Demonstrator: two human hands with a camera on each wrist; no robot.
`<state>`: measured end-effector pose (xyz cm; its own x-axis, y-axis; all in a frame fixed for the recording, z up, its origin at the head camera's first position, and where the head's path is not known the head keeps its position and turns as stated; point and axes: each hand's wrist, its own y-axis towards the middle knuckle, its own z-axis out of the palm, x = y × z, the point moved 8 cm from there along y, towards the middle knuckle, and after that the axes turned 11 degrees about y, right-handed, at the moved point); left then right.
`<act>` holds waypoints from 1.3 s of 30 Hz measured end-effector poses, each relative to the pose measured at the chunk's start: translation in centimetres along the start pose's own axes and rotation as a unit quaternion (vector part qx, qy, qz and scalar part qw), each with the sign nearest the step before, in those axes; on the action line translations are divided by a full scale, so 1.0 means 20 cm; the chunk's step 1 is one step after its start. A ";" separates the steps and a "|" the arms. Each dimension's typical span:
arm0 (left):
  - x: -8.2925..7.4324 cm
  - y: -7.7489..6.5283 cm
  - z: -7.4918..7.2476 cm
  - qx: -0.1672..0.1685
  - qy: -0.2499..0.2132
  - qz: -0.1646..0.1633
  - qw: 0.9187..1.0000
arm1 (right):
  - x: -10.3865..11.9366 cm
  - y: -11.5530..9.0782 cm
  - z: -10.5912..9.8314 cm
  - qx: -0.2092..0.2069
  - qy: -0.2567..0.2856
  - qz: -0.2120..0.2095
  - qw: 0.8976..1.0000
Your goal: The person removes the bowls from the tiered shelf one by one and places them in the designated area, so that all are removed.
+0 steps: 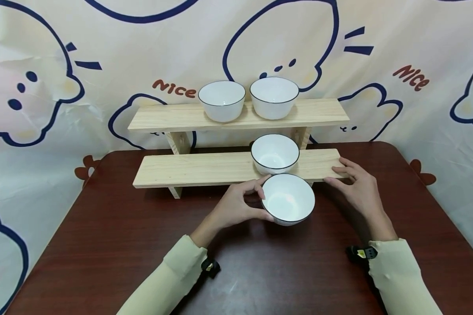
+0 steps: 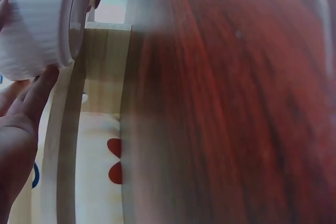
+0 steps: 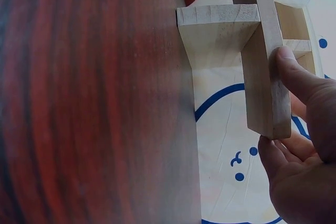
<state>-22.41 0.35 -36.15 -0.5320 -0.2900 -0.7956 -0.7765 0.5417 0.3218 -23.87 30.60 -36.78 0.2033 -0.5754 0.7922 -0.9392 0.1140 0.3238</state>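
Observation:
My left hand (image 1: 236,205) grips a white dark-rimmed bowl (image 1: 288,199) by its left side, with the thumb at the front. In the left wrist view the ribbed outside and foot of this bowl (image 2: 37,24) show above the table. At the right end of the lower wooden shelf board (image 1: 197,168), my right hand (image 1: 356,186) holds the corner. The right wrist view has its thumb on the front edge and the other fingers around the board's end (image 3: 268,98). Just behind the held bowl, another white bowl (image 1: 275,153) sits on the lower board.
Two more white bowls, a left one (image 1: 222,100) and a right one (image 1: 273,98), stand side by side on the upper board (image 1: 157,117). The two-tier rack rests at the back of the dark brown table (image 1: 102,245), before a printed cloth (image 1: 142,52).

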 end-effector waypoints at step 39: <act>0.00 0.12 0.30 0.086 0.064 -0.040 0.993 | 0.01 0.00 -0.01 -0.002 -0.011 -0.019 1.000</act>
<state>-22.29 6.31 -38.44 -0.5183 -0.4300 -0.7393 -0.7547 0.6366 0.1588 -23.69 30.55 -36.57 0.2318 -0.5976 0.7675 -0.9299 0.0956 0.3553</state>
